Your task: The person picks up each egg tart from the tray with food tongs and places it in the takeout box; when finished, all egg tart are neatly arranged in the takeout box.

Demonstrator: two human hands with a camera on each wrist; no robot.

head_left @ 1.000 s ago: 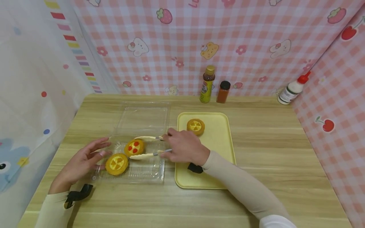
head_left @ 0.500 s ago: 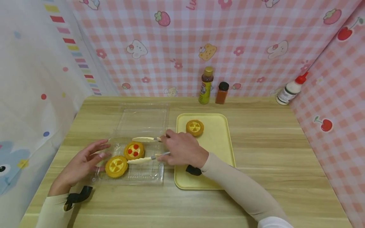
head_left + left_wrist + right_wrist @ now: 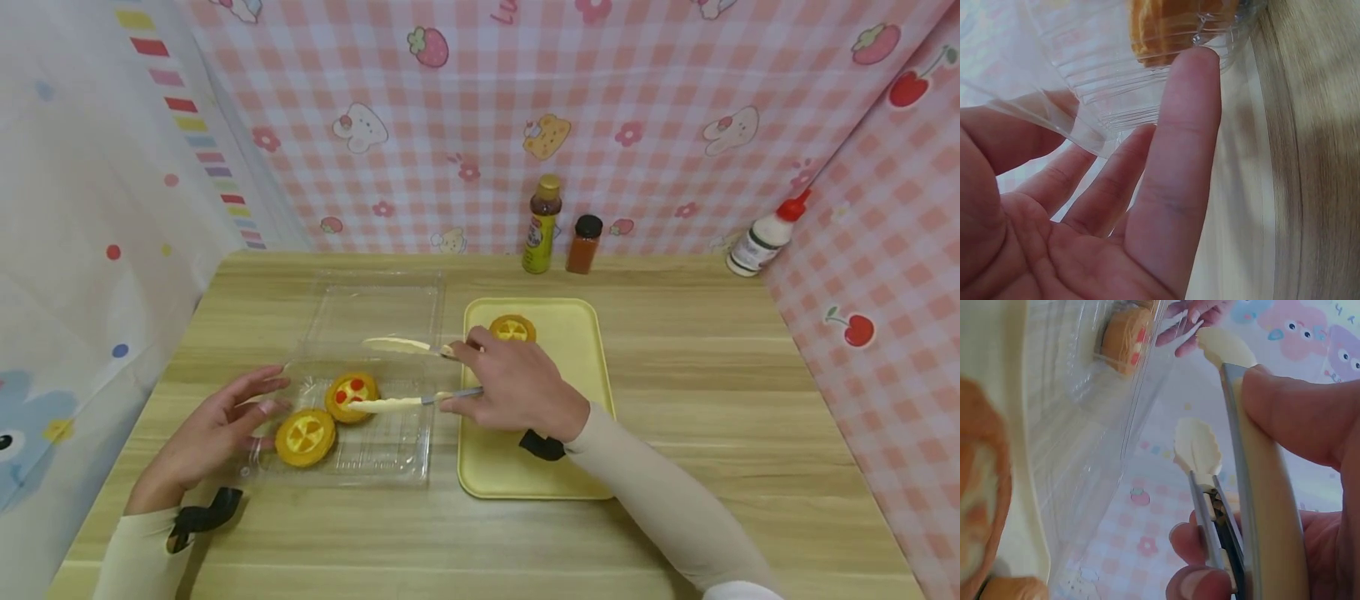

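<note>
My right hand (image 3: 521,383) holds a pair of tongs (image 3: 386,406) with cream tips, its thumb on one arm and fingers on the other. The tongs' arms stand apart above the clear plastic box (image 3: 390,454), with nothing between the tips. In the box, an egg tart with red dots (image 3: 341,392) lies beside a tart with yellow wedges (image 3: 306,437). The near tip overlaps the dotted tart in the head view. At the box's left side, my left hand (image 3: 213,433) touches the plastic with fairly straight fingers (image 3: 1175,144).
A yellow tray (image 3: 480,479) lies right of the box, partly under my right hand. It bears a tart (image 3: 512,327); the right wrist view shows a large tart (image 3: 982,487) and another (image 3: 1013,589). Behind stand a yellow-green bottle (image 3: 542,229), a spice jar (image 3: 583,246) and a white bottle (image 3: 761,242).
My right hand has moved right and lifted the tongs from around the dotted tart. Both tarts still lie in the box. My left hand has hardly moved.
</note>
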